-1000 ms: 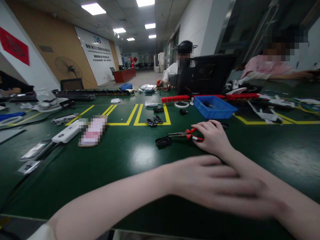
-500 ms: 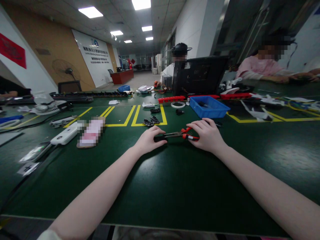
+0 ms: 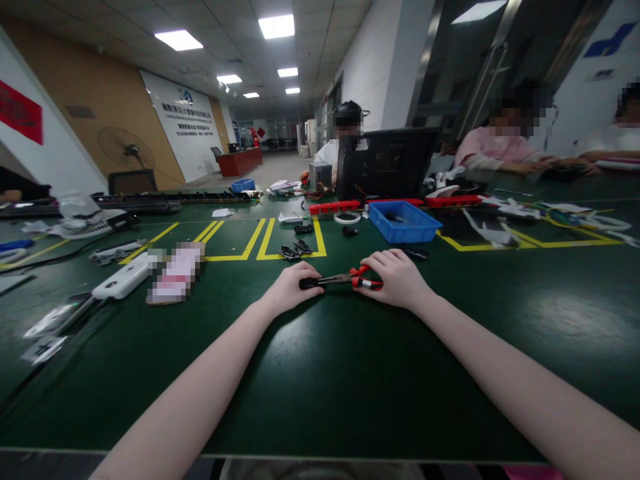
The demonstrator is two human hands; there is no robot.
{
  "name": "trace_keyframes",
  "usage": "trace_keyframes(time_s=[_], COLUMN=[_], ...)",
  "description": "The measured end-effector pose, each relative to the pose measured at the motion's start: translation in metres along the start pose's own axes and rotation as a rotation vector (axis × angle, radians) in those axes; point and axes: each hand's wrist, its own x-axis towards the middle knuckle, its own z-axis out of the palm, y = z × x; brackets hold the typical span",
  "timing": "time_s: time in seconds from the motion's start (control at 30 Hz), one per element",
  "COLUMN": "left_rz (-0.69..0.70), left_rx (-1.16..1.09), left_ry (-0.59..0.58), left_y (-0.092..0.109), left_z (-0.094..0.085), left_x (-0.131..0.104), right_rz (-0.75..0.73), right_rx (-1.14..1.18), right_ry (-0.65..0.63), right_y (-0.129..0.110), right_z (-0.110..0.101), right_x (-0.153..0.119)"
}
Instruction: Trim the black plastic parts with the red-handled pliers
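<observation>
My right hand (image 3: pixel 397 279) is closed around the red-and-black handles of long-nose pliers (image 3: pixel 341 279). The jaws point left and reach a small black part (image 3: pixel 309 283), whose exact kind I cannot make out. Thumb and fingers of my left hand (image 3: pixel 293 288) pinch that black part. Whether the jaws grip it or only touch it cannot be seen. Both hands are just above the green table (image 3: pixel 340 373). Beyond them lie several small black parts (image 3: pixel 296 250) inside a yellow-taped box.
A blue bin (image 3: pixel 405 223) with black pieces in it stands behind my right hand. To the left lie a white power strip (image 3: pixel 125 275) and a pink phone-like object (image 3: pixel 176 273). A black monitor (image 3: pixel 390 163) stands at the back. Other people sit across the table.
The whole view has shifted a little, so hands and table things appear slightly left and lower. Both hands keep the same hold on the pliers and the black part.
</observation>
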Motion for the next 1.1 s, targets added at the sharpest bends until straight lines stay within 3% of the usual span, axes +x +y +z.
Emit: trace_keyframes(time_s=[0.6, 1.1], left_rz=[-0.016, 0.018], left_rx=[0.004, 0.027], left_ry=[0.027, -0.061], left_y=[0.0017, 0.0039], left_z=[-0.0009, -0.0029], left_x=[0.0020, 0.0021], right_rz=[0.036, 0.130], right_rx=[-0.012, 0.034], right_ry=[-0.071, -0.144], right_y=[0.0001, -0.0015], right_z=[0.0037, 0.0015], right_x=[0.0002, 0.0021])
